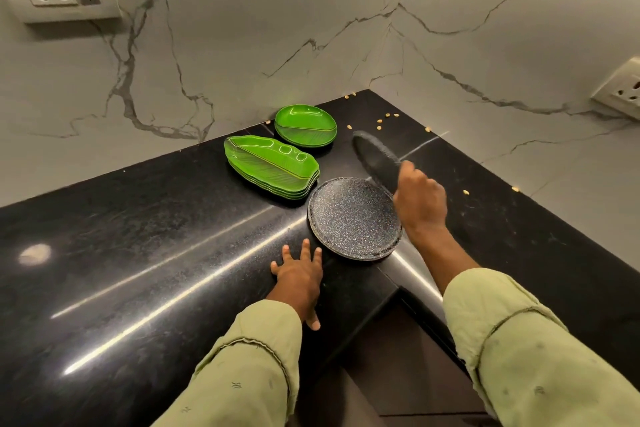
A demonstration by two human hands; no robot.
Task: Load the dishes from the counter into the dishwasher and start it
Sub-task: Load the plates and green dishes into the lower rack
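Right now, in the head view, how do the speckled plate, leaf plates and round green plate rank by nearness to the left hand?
From the left hand:
1. Speckled plate, just ahead to its right.
2. Leaf plates, stacked farther back.
3. Round green plate, farthest back.

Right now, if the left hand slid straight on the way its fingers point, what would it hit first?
Most likely the left rim of the flat speckled plate, just ahead of the left hand on the counter. A slightly leftward line would reach the stack of green leaf plates instead.
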